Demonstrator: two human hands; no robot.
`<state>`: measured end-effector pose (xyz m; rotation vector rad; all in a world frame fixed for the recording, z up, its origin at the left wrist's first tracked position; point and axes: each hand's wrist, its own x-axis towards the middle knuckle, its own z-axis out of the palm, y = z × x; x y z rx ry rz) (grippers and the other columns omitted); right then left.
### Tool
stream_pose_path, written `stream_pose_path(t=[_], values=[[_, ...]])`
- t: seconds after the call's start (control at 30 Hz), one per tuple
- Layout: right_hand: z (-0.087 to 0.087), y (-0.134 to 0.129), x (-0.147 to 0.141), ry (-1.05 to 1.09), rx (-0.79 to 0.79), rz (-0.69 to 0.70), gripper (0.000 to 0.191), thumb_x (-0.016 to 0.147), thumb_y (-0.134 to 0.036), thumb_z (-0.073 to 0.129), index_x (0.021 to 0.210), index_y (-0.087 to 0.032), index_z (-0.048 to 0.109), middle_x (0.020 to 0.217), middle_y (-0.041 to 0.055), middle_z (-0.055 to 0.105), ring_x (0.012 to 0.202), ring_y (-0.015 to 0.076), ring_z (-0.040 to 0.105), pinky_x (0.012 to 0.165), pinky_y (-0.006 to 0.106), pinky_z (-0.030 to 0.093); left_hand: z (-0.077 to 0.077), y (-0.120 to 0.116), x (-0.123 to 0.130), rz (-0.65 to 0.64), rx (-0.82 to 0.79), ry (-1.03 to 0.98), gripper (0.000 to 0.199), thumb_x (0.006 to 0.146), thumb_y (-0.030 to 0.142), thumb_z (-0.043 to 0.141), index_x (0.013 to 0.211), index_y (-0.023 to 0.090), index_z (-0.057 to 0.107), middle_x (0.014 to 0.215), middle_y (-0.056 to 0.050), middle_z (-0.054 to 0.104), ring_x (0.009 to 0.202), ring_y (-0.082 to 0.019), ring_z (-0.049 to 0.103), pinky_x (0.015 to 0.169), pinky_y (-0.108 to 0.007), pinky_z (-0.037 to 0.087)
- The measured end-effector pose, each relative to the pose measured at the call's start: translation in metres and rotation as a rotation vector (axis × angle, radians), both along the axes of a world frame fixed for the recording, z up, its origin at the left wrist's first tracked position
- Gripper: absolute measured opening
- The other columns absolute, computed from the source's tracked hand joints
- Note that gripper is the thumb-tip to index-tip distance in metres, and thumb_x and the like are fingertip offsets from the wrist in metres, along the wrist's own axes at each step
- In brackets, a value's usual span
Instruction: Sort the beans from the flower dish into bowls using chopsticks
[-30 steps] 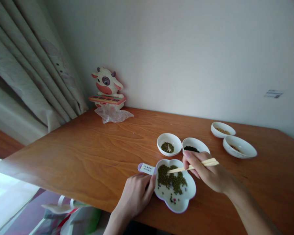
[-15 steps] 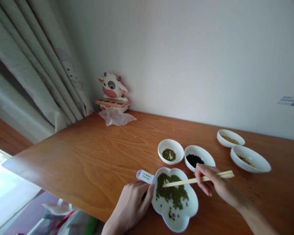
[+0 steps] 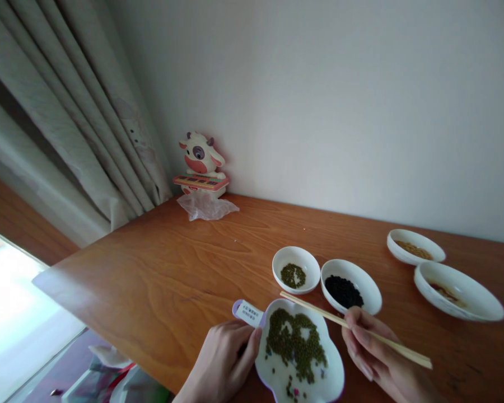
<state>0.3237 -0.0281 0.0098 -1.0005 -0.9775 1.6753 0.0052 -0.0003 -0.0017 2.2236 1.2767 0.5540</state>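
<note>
The right hand (image 3: 373, 350) is clamped on the chopsticks (image 3: 315, 309), which lie close together and slant across the far side of the dish (image 3: 335, 369). Half a second ago their tips were down among the green beans (image 3: 303, 351); now they are up past the dish's far rim, near the small bowl (image 3: 302, 257) that has more green beans in it. Whether the tips carry a bean is too small to tell.

The left hand (image 3: 224, 361) has stayed at the dish's left edge, thumb against it just beside the handle (image 3: 248, 313); I cannot tell whether its fingers close on it. The dish sits on the table (image 3: 172, 268) between the hands, its beans lying much as before.

The view has swung, so everything shows lower and further right, the dish's near edge now cut off. The black grains (image 3: 343, 291) show more fully in their bowl (image 3: 368, 285), with the right hand's fingertips just in front
</note>
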Motion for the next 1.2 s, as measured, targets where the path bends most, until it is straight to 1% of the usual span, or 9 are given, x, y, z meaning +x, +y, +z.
stream_pose_path(t=[0.13,0.37,0.6,0.73,0.83,0.9,1.0,1.13,1.2], values=[[0.003,0.0,0.003,-0.003,0.038,0.017,0.026,0.092,-0.045,0.071,0.094,-0.021,0.061,0.079,0.0003,0.064,0.052,0.005,0.047,0.05,0.023,0.027,0.0,0.001,0.0,-0.016,0.004,0.0,0.042,0.109,0.037,0.031,0.073,0.021,0.046,0.072,-0.002,0.062,0.067,-0.014,0.056,0.068,-0.028,0.037],[0.0,-0.003,0.019,0.173,-0.041,-0.141,0.024,0.085,-0.042,0.079,0.093,-0.021,0.07,0.067,0.0011,0.064,0.047,0.0057,0.048,0.045,0.02,0.032,-0.001,0.002,-0.002,-0.024,-0.008,-0.028,0.041,0.109,0.035,0.034,0.074,0.02,0.051,0.075,-0.003,0.065,0.069,-0.013,0.058,0.069,-0.025,0.04],[-0.012,-0.008,0.003,0.228,-0.06,-0.112,0.029,0.088,-0.047,0.074,0.103,-0.023,0.079,0.067,0.0037,0.067,0.042,0.0056,0.048,0.039,0.019,0.028,0.002,0.001,-0.005,-0.055,0.003,-0.03,0.043,0.108,0.035,0.034,0.074,0.02,0.054,0.074,-0.004,0.067,0.067,-0.014,0.06,0.069,-0.024,0.045],[-0.01,-0.008,-0.006,0.245,-0.045,-0.131,0.031,0.094,-0.049,0.067,0.107,-0.024,0.08,0.062,0.0015,0.063,0.044,0.0053,0.047,0.041,0.019,0.03,0.003,0.002,-0.004,-0.06,0.0,-0.028,0.044,0.109,0.037,0.033,0.074,0.02,0.054,0.073,-0.004,0.066,0.067,-0.014,0.06,0.069,-0.024,0.045],[-0.005,-0.008,-0.008,0.24,-0.066,-0.171,0.035,0.089,-0.052,0.072,0.107,-0.023,0.082,0.059,0.0003,0.058,0.049,0.0058,0.046,0.046,0.019,0.036,0.004,0.001,-0.003,-0.05,-0.014,-0.031,0.043,0.109,0.037,0.033,0.075,0.02,0.053,0.073,-0.003,0.065,0.066,-0.013,0.058,0.069,-0.023,0.045],[-0.003,-0.008,-0.009,0.239,-0.137,-0.239,0.037,0.08,-0.053,0.081,0.102,-0.023,0.084,0.061,0.0,0.056,0.053,0.0059,0.045,0.052,0.02,0.043,0.004,0.0,-0.003,-0.049,-0.015,-0.036,0.043,0.109,0.036,0.032,0.075,0.02,0.053,0.074,-0.003,0.066,0.067,-0.013,0.058,0.069,-0.024,0.044],[-0.003,-0.007,-0.011,0.24,-0.179,-0.352,0.038,0.07,-0.053,0.088,0.095,-0.024,0.086,0.066,0.0008,0.055,0.06,0.0073,0.044,0.056,0.021,0.045,0.005,0.001,-0.003,-0.062,-0.019,-0.044,0.042,0.109,0.037,0.032,0.076,0.02,0.053,0.076,-0.003,0.066,0.069,-0.014,0.059,0.07,-0.025,0.044],[-0.012,-0.004,-0.009,0.234,-0.174,-0.388,0.034,0.07,-0.052,0.088,0.092,-0.026,0.086,0.088,0.0062,0.068,0.068,0.0107,0.049,0.06,0.025,0.049,0.007,0.003,-0.002,-0.087,-0.048,-0.042,0.045,0.109,0.037,0.029,0.074,0.02,0.051,0.073,-0.004,0.065,0.065,-0.014,0.057,0.067,-0.025,0.044],[-0.019,-0.003,-0.005,0.249,-0.187,-0.392,0.031,0.07,-0.05,0.088,0.091,-0.027,0.086,0.091,0.007,0.07,0.067,0.0115,0.049,0.06,0.027,0.05,0.007,0.003,-0.003,-0.102,-0.048,-0.042,0.045,0.109,0.037,0.028,0.073,0.021,0.051,0.073,-0.004,0.065,0.064,-0.013,0.056,0.066,-0.025,0.044]])
